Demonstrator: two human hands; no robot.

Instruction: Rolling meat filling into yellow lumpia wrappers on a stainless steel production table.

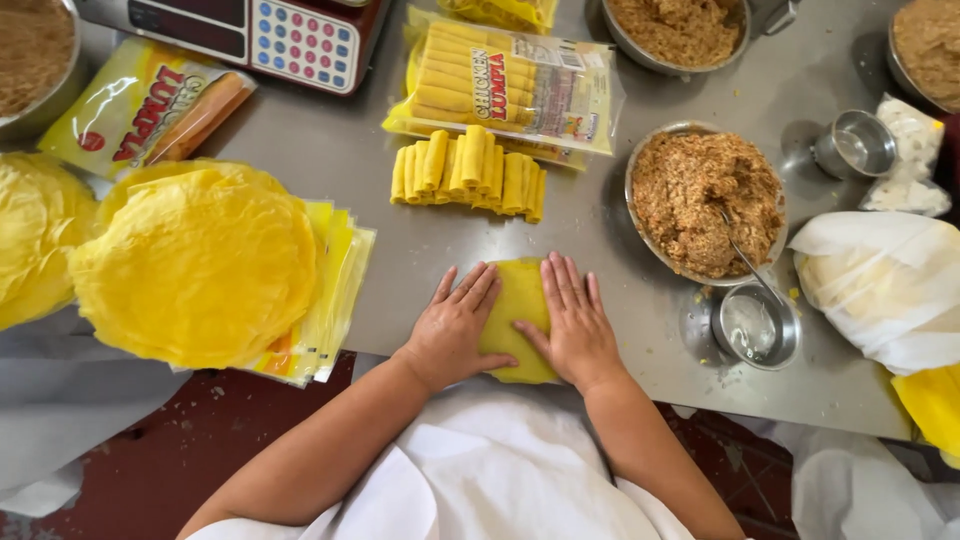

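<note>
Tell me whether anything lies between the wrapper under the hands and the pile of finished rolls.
Nothing visible does. The left hand and right hand press the yellow wrapper; only bare steel table separates it from the rolls.

Head view, looking steeply down from above

One camera worn on the head faces almost straight down at the steel bench [600,210], close over the near edge; the far side lies at the top.
</note>
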